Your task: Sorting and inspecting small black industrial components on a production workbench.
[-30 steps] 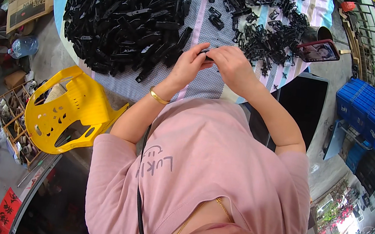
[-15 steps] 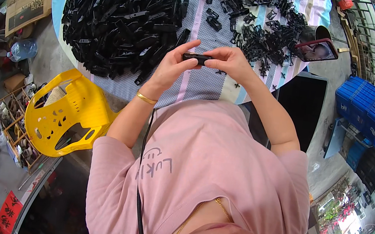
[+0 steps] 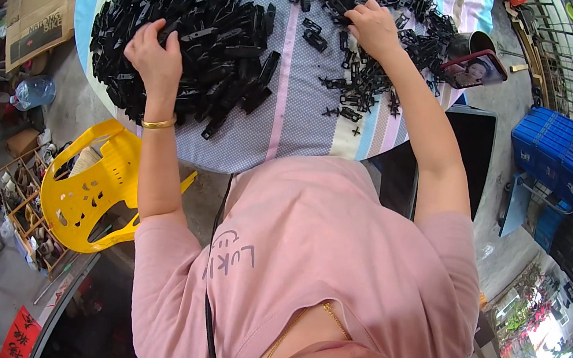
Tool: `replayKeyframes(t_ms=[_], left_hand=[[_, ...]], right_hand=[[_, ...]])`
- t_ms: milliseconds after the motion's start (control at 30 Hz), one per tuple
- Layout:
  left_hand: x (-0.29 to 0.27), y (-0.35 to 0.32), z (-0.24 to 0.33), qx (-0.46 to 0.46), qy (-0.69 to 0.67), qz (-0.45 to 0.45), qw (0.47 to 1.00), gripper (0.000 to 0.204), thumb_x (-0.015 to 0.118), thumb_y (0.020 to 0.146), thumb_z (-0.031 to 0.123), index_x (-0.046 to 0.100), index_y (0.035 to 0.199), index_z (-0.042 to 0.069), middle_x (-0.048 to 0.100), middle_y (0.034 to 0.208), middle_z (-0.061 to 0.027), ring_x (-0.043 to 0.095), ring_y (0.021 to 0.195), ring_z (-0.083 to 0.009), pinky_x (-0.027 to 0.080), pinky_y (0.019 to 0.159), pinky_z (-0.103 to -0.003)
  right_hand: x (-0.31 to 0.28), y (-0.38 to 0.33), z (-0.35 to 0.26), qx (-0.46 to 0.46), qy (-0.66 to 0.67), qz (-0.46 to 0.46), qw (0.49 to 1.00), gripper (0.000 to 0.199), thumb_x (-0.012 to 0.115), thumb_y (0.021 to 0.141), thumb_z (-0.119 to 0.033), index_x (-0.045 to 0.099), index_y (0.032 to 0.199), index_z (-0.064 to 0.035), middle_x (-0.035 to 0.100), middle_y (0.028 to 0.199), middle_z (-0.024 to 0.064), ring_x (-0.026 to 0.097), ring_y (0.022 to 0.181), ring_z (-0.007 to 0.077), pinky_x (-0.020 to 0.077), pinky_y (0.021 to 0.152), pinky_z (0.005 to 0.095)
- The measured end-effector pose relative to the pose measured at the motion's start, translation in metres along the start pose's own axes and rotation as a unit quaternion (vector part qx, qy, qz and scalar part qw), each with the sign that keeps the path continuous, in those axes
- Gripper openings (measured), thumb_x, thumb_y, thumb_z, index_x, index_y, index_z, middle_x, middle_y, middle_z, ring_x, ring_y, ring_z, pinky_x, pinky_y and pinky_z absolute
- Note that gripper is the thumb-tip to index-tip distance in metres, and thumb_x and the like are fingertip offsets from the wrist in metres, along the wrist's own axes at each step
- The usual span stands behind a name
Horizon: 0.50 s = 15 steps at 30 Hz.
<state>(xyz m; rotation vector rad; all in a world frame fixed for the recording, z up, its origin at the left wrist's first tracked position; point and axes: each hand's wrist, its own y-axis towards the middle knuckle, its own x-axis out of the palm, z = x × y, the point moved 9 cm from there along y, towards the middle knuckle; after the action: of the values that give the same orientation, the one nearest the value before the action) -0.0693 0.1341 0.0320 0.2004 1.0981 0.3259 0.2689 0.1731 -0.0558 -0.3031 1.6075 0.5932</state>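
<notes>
My left hand (image 3: 155, 63) is over the large heap of long black plastic pieces (image 3: 203, 18) on the left of the table, thumb and fingers apart. On the far right side, my right hand (image 3: 376, 33) reaches into a second heap of smaller black open-framed plastic parts (image 3: 421, 21). Its fingers are bent down and drawn together at the heap's left edge; what lies between their tips is too small to make out. Beside that hand, several loose black parts (image 3: 313, 37) lie on the cloth. Tiny black cross-shaped pieces (image 3: 356, 131) are scattered nearer me.
A striped, dotted cloth covers the round table (image 3: 261, 149). At its right edge a phone in a red case (image 3: 474, 70) leans against a dark cylinder (image 3: 473, 42). A yellow plastic chair (image 3: 97, 180) is at the left, blue stacked crates (image 3: 555, 154) at the right.
The small black piece my two hands held together before me is no longer between them. My left hand has moved left to the large heap, my right hand away to the smaller parts.
</notes>
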Motion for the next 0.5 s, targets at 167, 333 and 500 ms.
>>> replayKeyframes(t_ms=[167, 333, 500], left_hand=[[0.024, -0.021, 0.077, 0.019, -0.224, -0.052, 0.973, 0.027, 0.06, 0.079, 0.009, 0.058, 0.104, 0.001, 0.058, 0.103, -0.0119, 0.058, 0.084, -0.0226, 0.045, 0.077, -0.031], [0.134, -0.114, 0.12, -0.295, -0.673, -0.363, 0.572, 0.034, 0.054, 0.088, 0.011, 0.049, 0.117, -0.006, 0.059, 0.1, -0.0082, 0.059, 0.085, -0.0166, 0.049, 0.074, -0.026], [0.152, -0.148, 0.094, -0.378, -0.635, -0.401, 0.541, 0.028, 0.053, 0.088, 0.007, 0.051, 0.114, -0.001, 0.06, 0.088, -0.0057, 0.057, 0.072, -0.0112, 0.047, 0.063, -0.02]], right_hand=[[-0.007, -0.025, 0.022, 0.303, 0.413, 0.058, 0.857, 0.029, 0.069, 0.073, -0.017, 0.062, 0.099, -0.0049, 0.065, 0.087, 0.003, 0.059, 0.079, 0.0134, 0.0469, 0.073, 0.0254], [-0.019, -0.036, -0.064, 0.243, 0.633, -0.037, 0.734, 0.027, 0.068, 0.076, -0.014, 0.062, 0.098, 0.0003, 0.063, 0.089, 0.0038, 0.056, 0.078, 0.0084, 0.045, 0.07, 0.0214], [0.014, -0.046, -0.054, 0.26, 0.667, -0.082, 0.693, 0.027, 0.068, 0.076, -0.016, 0.064, 0.099, -0.0036, 0.062, 0.087, 0.0023, 0.055, 0.072, 0.0092, 0.0448, 0.065, 0.0252]])
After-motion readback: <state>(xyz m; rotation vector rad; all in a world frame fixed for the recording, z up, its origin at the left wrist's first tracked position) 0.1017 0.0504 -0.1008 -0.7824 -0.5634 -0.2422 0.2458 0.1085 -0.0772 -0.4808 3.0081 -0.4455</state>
